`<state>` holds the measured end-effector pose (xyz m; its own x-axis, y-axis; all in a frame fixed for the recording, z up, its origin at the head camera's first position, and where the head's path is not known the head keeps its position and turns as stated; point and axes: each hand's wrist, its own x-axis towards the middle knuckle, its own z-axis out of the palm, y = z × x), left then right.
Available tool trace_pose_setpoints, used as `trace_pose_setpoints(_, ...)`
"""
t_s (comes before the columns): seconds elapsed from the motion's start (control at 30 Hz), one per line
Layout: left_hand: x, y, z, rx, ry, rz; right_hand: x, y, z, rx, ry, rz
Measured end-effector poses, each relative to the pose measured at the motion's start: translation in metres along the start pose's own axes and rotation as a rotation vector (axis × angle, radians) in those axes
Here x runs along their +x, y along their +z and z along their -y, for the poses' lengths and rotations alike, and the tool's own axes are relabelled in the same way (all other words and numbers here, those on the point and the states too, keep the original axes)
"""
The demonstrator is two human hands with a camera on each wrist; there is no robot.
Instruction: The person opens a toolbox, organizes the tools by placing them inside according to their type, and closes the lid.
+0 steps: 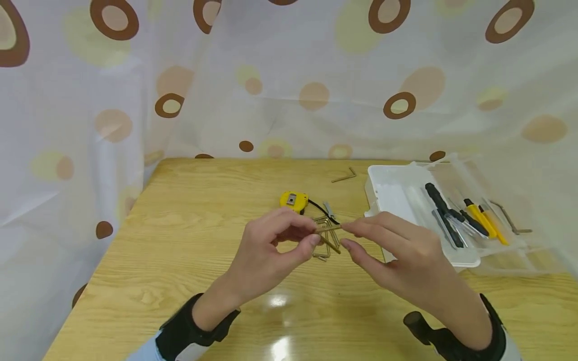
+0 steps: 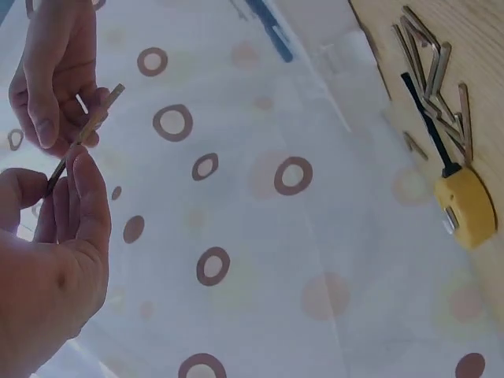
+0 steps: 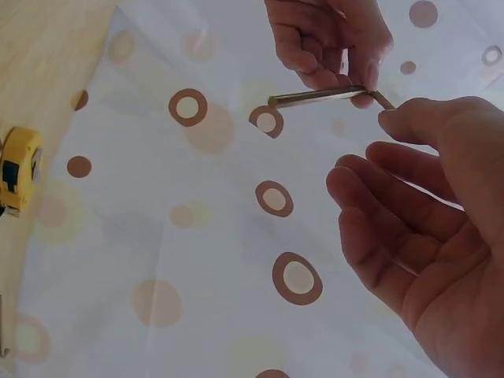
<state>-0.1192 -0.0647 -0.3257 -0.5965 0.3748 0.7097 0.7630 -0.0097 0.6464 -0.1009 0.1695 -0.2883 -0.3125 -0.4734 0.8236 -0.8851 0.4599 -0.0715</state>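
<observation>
Metal stick (image 3: 315,97), pinched by the left hand (image 1: 264,250), could be dropped left of the white box (image 1: 397,190) if bumped by the right hand (image 1: 411,260), its thumb and fingers apart.

A yellow plastic tape measure (image 1: 290,201) with a silver clip and a black strap (image 1: 321,206) lies on the light wood-grain bench (image 1: 203,200), well apart from an open white plastic box (image 1: 394,188) at the right. The box's clear plastic lid (image 1: 498,268) is spread out to the right. Across box and lid lie a black-handled screwdriver (image 1: 434,195) and, near it, a yellow-bodied tool with a black end (image 1: 478,219); other slim tools among them are too small to identify. Behind the bench hangs a white sheet (image 1: 280,60) printed with brown rings and tan and pale-yellow dots. Glare whitens the bench's near part.
</observation>
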Motion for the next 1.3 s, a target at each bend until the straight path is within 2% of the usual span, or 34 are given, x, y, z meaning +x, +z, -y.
trace_pose_setpoints(0.1,-0.003,0.003,-0.002,-0.12,-0.047,-0.026,0.0,0.004,0.004,0.053,-0.046,-0.016)
trace_pose_setpoints(0.23,-0.005,0.005,-0.005,-0.224,-0.129,-0.05,-0.001,0.009,0.005,0.092,-0.112,-0.021)
trace_pose_setpoints(0.43,-0.006,0.006,-0.01,-0.402,-0.277,-0.069,-0.001,0.012,0.003,0.054,-0.16,-0.024)
trace_pose_setpoints(0.67,-0.007,0.008,-0.011,-0.47,-0.357,-0.091,-0.004,0.014,0.001,0.023,-0.165,0.001)
trace_pose_setpoints(0.77,-0.008,0.008,-0.01,-0.477,-0.394,-0.075,-0.007,0.014,0.0,0.012,-0.16,0.006)
trace_pose_setpoints(0.83,-0.01,0.008,-0.009,-0.423,-0.41,-0.052,-0.009,0.014,-0.002,-0.005,-0.163,-0.004)
trace_pose_setpoints(0.93,-0.015,0.006,-0.006,-0.266,-0.419,-0.003,-0.013,0.012,-0.006,-0.046,-0.155,-0.016)
trace_pose_setpoints(1.07,-0.028,0.002,0.001,0.063,-0.415,0.113,-0.021,0.008,-0.015,-0.107,-0.131,-0.031)
trace_pose_setpoints(1.2,-0.043,-0.006,0.01,0.462,-0.386,0.252,-0.035,0.001,-0.027,-0.154,-0.094,-0.051)
trace_pose_setpoints(1.3,-0.055,-0.016,0.016,0.682,-0.388,0.303,-0.047,-0.009,-0.038,-0.206,-0.045,-0.037)
